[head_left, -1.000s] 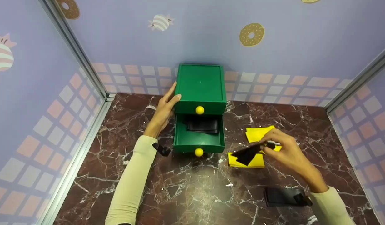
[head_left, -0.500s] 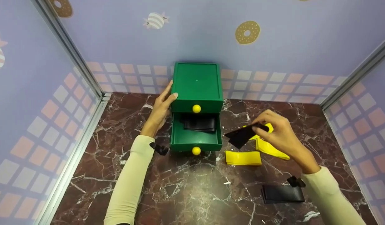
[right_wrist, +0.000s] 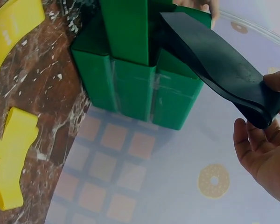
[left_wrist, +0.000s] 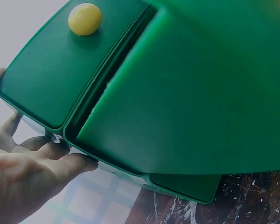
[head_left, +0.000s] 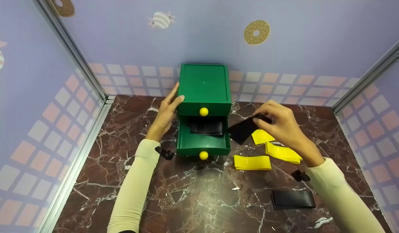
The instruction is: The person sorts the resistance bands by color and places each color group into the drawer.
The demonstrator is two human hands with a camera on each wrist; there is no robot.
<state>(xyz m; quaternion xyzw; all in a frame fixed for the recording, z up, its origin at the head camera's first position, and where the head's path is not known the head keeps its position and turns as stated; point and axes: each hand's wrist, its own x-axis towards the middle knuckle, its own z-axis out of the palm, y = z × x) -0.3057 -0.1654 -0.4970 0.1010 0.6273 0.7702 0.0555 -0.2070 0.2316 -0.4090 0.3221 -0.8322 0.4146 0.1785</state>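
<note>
One folded black strip [head_left: 243, 131] hangs from the right hand [head_left: 278, 122], pinched between thumb and fingers, its free end at the right edge of the pulled-out drawer [head_left: 202, 141]. Toward the back of that drawer lies folded black stuff [head_left: 208, 127]. The drawer is the middle one of the green cabinet [head_left: 204, 81]; the top drawer [head_left: 189, 110] sits pushed in, and both have a yellow knob [head_left: 204, 112]. Against the cabinet's left side rests the left hand [head_left: 163, 116], fingers extended, thumb by the top front corner. Three yellow strips [head_left: 252, 162] lie near one another right of the cabinet, and a folded black band [head_left: 294, 199] lies nearer the person, all on the dark marbled desk [head_left: 199, 200]. Behind stands a lilac wall [head_left: 205, 35] with printed doughnuts and sweets above pink and white squares.
</note>
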